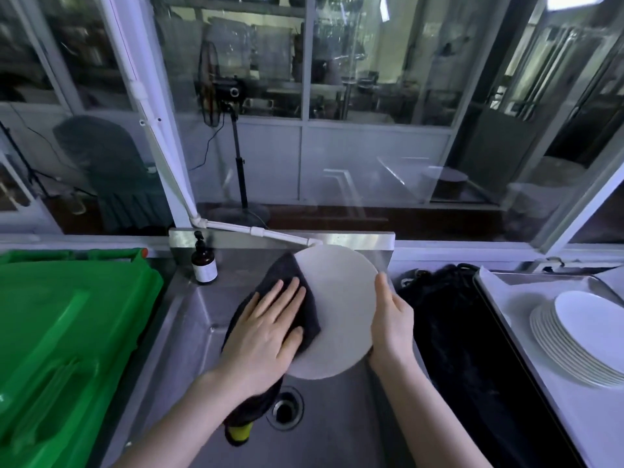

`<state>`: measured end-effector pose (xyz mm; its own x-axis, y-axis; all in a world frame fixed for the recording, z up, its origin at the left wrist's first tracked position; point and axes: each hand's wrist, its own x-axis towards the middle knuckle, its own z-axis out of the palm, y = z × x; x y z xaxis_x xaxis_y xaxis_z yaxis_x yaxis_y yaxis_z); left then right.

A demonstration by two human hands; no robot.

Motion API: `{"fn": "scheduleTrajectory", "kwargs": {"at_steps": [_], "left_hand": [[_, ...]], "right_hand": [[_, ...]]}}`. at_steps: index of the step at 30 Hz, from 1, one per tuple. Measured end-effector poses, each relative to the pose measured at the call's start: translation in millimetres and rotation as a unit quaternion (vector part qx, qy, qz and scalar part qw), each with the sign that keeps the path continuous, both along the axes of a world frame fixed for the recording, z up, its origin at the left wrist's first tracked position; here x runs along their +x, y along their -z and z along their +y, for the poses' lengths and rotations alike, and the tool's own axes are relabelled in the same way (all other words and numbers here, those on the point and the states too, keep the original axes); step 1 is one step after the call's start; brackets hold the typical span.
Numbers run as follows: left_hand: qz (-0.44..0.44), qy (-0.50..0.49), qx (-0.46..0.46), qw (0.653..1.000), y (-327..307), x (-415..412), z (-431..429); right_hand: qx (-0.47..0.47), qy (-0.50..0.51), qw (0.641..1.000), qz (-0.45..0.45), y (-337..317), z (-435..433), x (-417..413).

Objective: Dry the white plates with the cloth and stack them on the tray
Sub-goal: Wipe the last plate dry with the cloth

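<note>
Over the sink (337,423), left hand (270,329) lies flat, pressing the cloth (283,273) on the plate (341,305); right hand (391,315) grips its rim. Best wipe clear across both faces before the tray (489,282) beyond the sink's right edge.
</note>
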<state>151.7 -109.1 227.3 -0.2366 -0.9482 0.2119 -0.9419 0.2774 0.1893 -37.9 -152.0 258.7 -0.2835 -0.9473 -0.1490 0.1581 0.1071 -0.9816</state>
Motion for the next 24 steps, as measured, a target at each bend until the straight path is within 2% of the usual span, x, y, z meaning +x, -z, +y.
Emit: {"fn": "scheduleTrajectory", "kwargs": {"at_steps": [4,6,9,12,14,16,18,21,24], "left_hand": [[0.021,0.048,-0.024,0.998,9,-32,27],[0.023,0.06,-0.044,0.997,5,-51,21],[0.003,0.06,-0.071,0.996,-9,-58,-5],[0.021,0.016,-0.047,0.999,-17,-42,-35],[0.019,-0.054,-0.01,0.998,-20,-27,-51],[-0.022,-0.099,-0.001,0.995,-17,-14,-54],[-0.022,-0.095,0.006,0.995,-10,-7,-42],[0.029,-0.06,0.02,0.998,7,-21,-9],[0.05,-0.03,-0.026,0.998,15,-54,13]], "right_hand": [[-0.015,0.007,1.0,0.005,-1,-11,-1],[-0.024,-0.029,0.999,0.029,4,-9,2],[-0.044,-0.079,0.995,0.049,11,-4,3],[-0.05,-0.094,0.992,0.069,12,0,4],[-0.031,-0.083,0.995,0.049,9,0,5],[-0.019,-0.049,0.999,0.012,6,-7,1],[-0.014,-0.016,1.0,-0.006,2,-16,-7],[-0.027,-0.002,1.0,-0.002,-2,-24,-13],[-0.025,-0.009,1.0,0.014,3,-21,-11]]}}
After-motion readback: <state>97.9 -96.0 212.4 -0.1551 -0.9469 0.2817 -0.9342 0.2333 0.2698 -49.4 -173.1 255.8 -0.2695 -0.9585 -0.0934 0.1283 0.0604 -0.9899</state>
